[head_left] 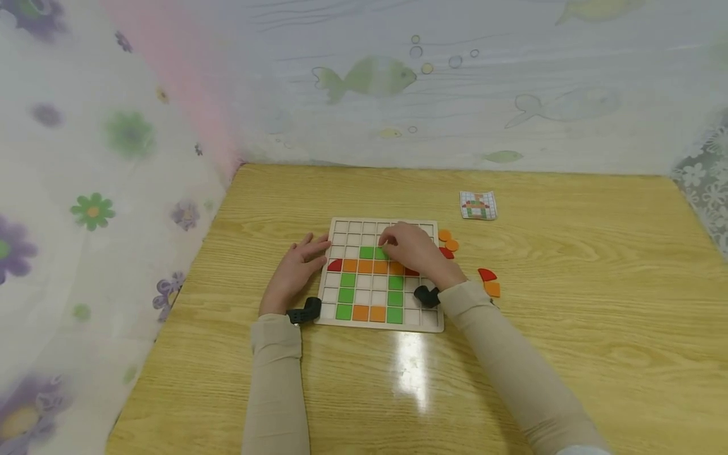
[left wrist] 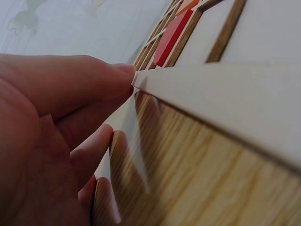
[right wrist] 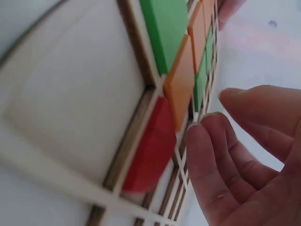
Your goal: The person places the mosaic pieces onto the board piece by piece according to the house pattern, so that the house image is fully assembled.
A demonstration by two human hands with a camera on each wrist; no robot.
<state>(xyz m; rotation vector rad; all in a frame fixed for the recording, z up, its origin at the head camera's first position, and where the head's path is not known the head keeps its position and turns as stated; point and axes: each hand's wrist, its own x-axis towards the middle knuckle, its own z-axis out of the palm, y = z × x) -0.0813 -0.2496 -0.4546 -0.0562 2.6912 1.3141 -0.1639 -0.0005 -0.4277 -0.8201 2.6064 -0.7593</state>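
Note:
A wooden grid board (head_left: 425, 320) lies on the table, holding green, orange and red flat tiles. Fingers of my left hand (head_left: 291, 273) touch the board's left edge; the left wrist view shows thumb and fingertips against the rim (left wrist: 221, 94), near a red tile (left wrist: 171, 40). Over the upper middle of the grid is my right hand (head_left: 418, 249), fingertips beside a green square tile (head_left: 380, 253). From the right wrist, thumb and fingers stand apart with nothing seen between them, near an orange tile (right wrist: 181, 82) and a red curved tile (right wrist: 150, 148).
A small pattern card (head_left: 478, 206) lies behind the board to the right. Loose pieces lie right of the board: orange round tiles (head_left: 445, 235), a red quarter-round tile (head_left: 486, 274) and an orange square (head_left: 492, 289). Patterned sheets (head_left: 364, 82) stand behind and left of the table.

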